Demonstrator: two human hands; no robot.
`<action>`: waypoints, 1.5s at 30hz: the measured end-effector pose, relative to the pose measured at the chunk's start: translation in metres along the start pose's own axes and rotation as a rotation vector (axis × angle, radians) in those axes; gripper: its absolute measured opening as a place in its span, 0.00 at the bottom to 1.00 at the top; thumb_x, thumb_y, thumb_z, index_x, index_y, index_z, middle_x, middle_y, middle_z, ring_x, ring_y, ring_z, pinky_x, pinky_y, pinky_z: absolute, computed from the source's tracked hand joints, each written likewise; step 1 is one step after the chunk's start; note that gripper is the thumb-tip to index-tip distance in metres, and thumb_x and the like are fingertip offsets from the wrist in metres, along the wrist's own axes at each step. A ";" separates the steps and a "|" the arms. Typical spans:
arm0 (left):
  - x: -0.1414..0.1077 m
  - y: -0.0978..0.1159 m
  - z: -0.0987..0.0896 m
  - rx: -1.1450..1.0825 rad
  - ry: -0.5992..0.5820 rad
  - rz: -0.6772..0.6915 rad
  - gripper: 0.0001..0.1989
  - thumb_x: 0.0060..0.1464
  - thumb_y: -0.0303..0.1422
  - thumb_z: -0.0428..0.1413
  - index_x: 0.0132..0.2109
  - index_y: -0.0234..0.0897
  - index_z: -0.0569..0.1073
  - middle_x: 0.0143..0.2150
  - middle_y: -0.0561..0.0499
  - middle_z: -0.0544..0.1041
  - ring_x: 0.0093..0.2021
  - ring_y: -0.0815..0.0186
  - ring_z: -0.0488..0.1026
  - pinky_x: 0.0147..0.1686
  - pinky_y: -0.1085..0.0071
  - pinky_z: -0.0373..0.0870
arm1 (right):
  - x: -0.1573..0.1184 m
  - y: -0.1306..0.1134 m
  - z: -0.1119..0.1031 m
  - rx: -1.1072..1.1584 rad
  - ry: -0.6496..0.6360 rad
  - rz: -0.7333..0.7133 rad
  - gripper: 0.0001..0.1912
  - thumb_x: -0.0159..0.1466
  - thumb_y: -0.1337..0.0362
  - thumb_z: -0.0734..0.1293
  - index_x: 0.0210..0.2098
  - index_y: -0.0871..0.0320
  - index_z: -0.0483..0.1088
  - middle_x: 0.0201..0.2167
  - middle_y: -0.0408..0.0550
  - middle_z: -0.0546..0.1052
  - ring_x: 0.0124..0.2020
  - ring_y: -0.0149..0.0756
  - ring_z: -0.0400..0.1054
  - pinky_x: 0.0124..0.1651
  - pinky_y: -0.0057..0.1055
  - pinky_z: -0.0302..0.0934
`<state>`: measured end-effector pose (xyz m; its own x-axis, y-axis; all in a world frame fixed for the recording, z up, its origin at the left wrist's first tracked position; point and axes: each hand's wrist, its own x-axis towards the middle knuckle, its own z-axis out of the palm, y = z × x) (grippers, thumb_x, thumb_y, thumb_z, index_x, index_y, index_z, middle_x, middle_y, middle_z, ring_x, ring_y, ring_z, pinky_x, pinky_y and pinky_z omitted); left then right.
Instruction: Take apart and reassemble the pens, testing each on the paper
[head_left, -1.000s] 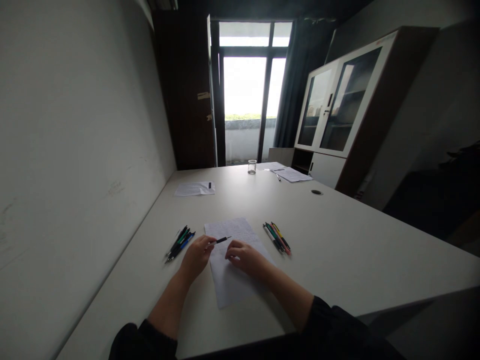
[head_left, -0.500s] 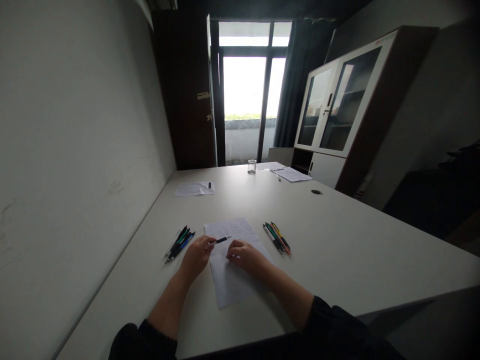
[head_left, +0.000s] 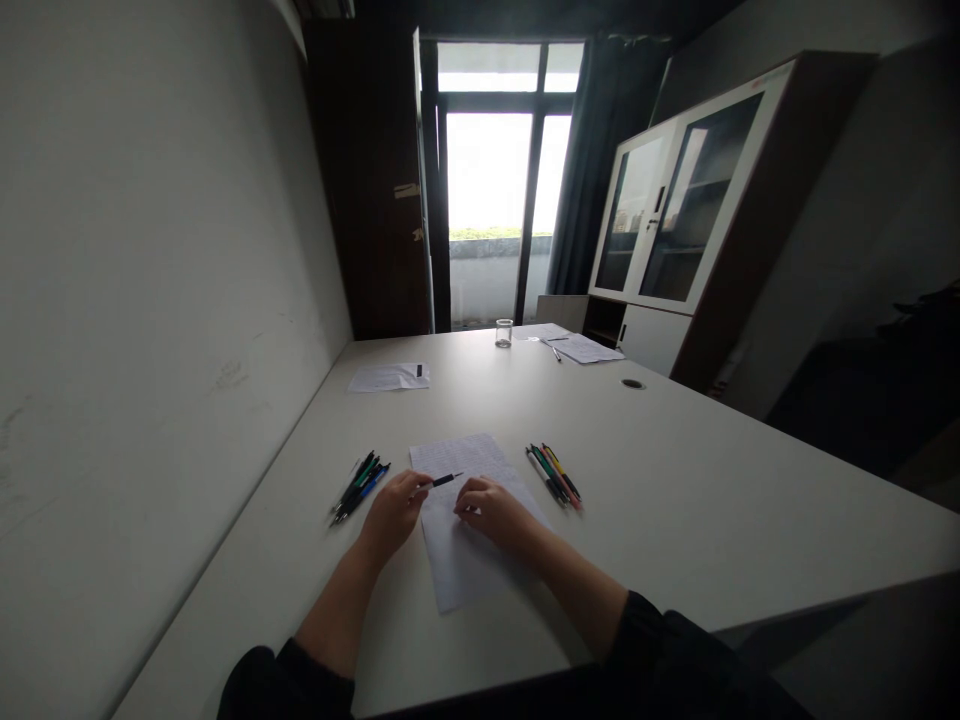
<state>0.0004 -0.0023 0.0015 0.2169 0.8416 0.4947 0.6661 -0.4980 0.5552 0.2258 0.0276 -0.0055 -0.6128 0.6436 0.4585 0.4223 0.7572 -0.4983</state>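
Observation:
My left hand [head_left: 395, 508] pinches a pen [head_left: 444, 481] with a dark grip, its thin tip pointing right and slightly up. Under both hands lies a sheet of paper [head_left: 469, 575] with handwriting on its far part. Over the paper's middle, my right hand [head_left: 491, 512] has its fingers curled together; whatever they may hold is hidden. The pen's tip ends just short of the right hand's knuckles. Left of the paper is a bunch of pens [head_left: 360, 490] in black, green and blue. On the right sits a second group of pens [head_left: 553, 476], some yellow and pink.
A wall [head_left: 187, 350] borders the white table [head_left: 675, 500] on the left. Farther back are a paper sheet [head_left: 382, 378], a glass jar [head_left: 503, 335] and stacked papers [head_left: 589, 348] with a pen beside them. A round cable hole [head_left: 634, 384] is at the right.
The paper has shifted very slightly away from me, and my right hand has moved a touch to the right. My left hand keeps the pen in the same place.

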 end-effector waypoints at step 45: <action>0.000 0.001 -0.002 0.005 -0.012 -0.003 0.10 0.58 0.25 0.51 0.45 0.39 0.72 0.41 0.48 0.76 0.42 0.62 0.73 0.42 0.68 0.69 | 0.001 -0.016 -0.010 0.126 0.016 0.052 0.06 0.60 0.70 0.68 0.32 0.57 0.78 0.33 0.48 0.76 0.31 0.32 0.70 0.37 0.27 0.64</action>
<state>-0.0002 -0.0027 0.0033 0.2237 0.8456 0.4846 0.6707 -0.4943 0.5530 0.2247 0.0171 0.0107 -0.5814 0.6838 0.4408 0.3654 0.7036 -0.6095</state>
